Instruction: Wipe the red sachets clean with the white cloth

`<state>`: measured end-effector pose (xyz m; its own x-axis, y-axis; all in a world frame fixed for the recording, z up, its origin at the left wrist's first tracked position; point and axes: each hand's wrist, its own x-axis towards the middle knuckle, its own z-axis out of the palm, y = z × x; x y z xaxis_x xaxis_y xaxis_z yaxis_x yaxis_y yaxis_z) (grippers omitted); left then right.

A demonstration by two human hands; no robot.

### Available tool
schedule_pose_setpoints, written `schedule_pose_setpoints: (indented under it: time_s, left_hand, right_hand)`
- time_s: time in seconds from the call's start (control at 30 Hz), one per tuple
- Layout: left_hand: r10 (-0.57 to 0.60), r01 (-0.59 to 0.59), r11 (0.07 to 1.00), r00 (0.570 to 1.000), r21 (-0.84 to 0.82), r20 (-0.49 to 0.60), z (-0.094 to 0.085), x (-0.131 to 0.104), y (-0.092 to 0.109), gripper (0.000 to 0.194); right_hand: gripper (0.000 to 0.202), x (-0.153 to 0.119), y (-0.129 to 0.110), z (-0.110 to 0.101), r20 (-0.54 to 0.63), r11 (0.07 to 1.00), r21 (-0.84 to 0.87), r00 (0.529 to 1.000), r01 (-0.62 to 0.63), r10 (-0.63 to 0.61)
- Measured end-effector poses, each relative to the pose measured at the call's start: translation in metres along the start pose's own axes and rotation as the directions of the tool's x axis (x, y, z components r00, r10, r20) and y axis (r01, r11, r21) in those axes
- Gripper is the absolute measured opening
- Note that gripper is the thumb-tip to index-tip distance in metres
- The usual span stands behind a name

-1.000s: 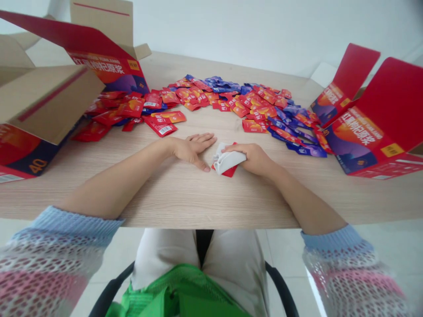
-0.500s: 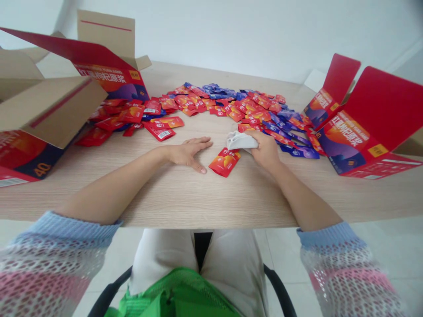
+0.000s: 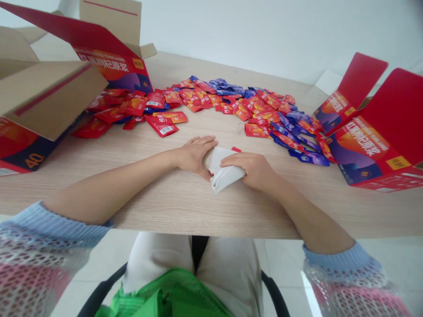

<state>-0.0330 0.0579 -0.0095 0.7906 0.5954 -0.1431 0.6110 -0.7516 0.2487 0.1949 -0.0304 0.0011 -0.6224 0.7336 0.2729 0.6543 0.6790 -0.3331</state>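
My left hand lies on the table with thumb and fingers apart, its thumb beside the lower left side of a folded white cloth. My right hand grips that cloth and presses it on a red sachet, mostly covered, with just a red edge showing above the cloth. Beyond the hands, an arc of red sachets and blue-purple sachets spreads across the table. One red sachet with a barcode lies nearer, left of the middle.
Two open cartons, a near one and a far one, stand at the left. At the right are two more red cartons with raised flaps. The table's front edge runs above my lap.
My right hand has brought the white cloth left and nearer, over the red sachet that lay in view. My left hand has shifted slightly right, and the camera view has turned a little.
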Motion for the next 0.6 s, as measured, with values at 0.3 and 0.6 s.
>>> schedule_pose_setpoints:
  time_s: [0.3, 0.6]
  left_hand:
    - [0.041, -0.042, 0.998, 0.999, 0.052, 0.021, 0.002, -0.003, -0.005, 0.12]
    - [0.098, -0.1, 0.994, 0.995, 0.048, 0.027, 0.001, -0.004, -0.006, 0.1]
  right_hand:
    - [0.046, 0.001, -0.006, -0.001, 0.104, 0.96, 0.26, 0.985, 0.105, -0.136]
    - [0.031, -0.005, 0.0, -0.016, 0.248, 0.913, 0.407, 0.963, -0.001, -0.109]
